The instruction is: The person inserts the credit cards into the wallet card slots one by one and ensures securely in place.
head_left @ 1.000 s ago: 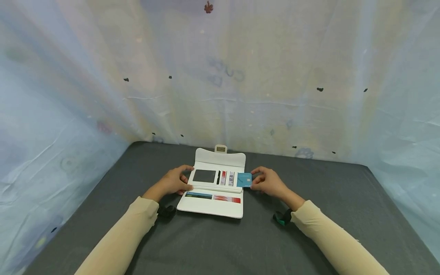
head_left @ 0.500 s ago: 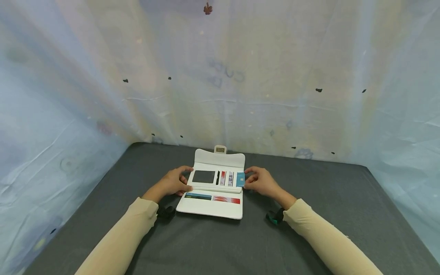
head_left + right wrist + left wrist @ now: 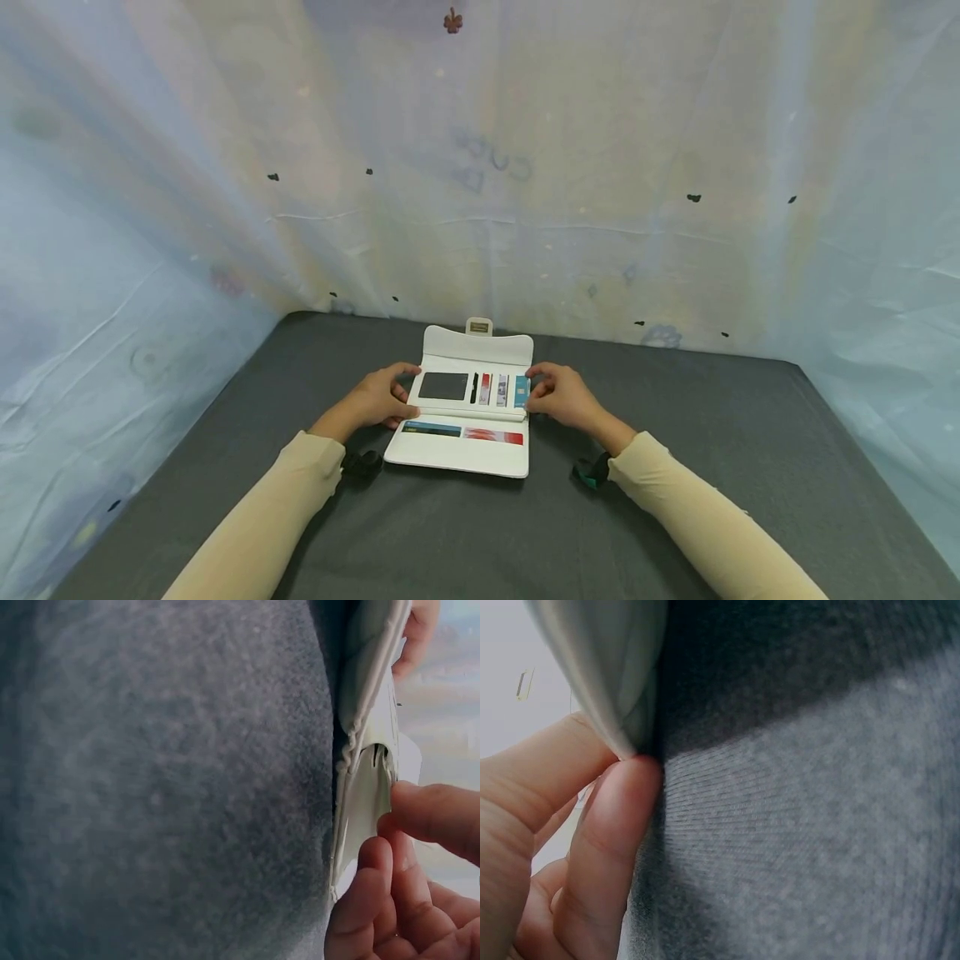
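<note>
A white wallet [image 3: 450, 460] lies unfolded, its flap with a clasp tab pointing away. My left hand [image 3: 378, 396] pinches the wallet's left edge between thumb and fingers; the left wrist view shows fingertips [image 3: 622, 795] against that edge. At the opposite side, my right hand [image 3: 562, 396] pinches the outer end of a blue card [image 3: 521, 392], which sits mostly inside the rightmost slot. In the right wrist view the thumb and fingers of the right hand [image 3: 409, 885] meet at the wallet's side [image 3: 367, 802]; the card itself is hidden there.
Two vertical slots hold a red-and-white card [image 3: 485, 389] and a greyish card [image 3: 502, 390]. Beside them is a dark window pocket [image 3: 444, 386]. A green-blue card [image 3: 432, 429] and a red patterned card [image 3: 492, 436] sit in the near panel. Dark grey cloth [image 3: 450, 533] covers the table.
My right hand has moved left, and the blue card has slid deeper into its slot, so less of it sticks out. The left hand stays on the wallet's left edge.
</note>
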{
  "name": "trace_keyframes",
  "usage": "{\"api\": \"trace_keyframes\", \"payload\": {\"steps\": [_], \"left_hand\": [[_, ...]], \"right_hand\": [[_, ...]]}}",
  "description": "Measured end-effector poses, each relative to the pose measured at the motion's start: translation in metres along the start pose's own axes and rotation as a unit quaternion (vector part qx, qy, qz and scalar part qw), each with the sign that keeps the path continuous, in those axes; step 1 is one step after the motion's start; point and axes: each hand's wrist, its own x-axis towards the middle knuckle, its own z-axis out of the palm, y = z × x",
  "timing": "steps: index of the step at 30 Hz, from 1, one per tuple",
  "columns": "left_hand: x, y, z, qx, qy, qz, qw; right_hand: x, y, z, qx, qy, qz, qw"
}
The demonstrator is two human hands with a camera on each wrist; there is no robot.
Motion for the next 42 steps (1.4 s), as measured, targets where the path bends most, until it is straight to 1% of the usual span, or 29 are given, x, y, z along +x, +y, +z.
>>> {"api": "trace_keyframes", "payload": {"steps": [5,9,23,30,35,42], "left_hand": [[0.001,-0.001,-0.001,0.000,-0.002,0.002,1.0000],[0.000,-0.002,-0.002,0.003,-0.002,0.001,1.0000],[0.002,0.001,-0.003,0.002,0.000,-0.002,1.0000],[0.002,0.000,-0.002,0.003,-0.006,0.002,1.0000],[0.001,0.001,-0.002,-0.002,-0.003,-0.003,1.0000],[0.001,0.001,-0.002,0.000,-0.001,-0.001,1.0000]], "right_hand": [[0.002,0.000,0.002,-0.008,0.003,-0.001,1.0000],[0.002,-0.002,0.004,-0.008,0.002,0.007,0.9999],[0.007,-0.002,0.010,-0.028,0.034,0.031,0.9986],[0.007,-0.004,0.012,-0.037,0.042,0.042,0.9976],[0.007,-0.005,0.013,-0.038,0.047,0.043,0.9972],[0.008,-0.004,0.015,-0.040,0.052,0.052,0.9964]]}}
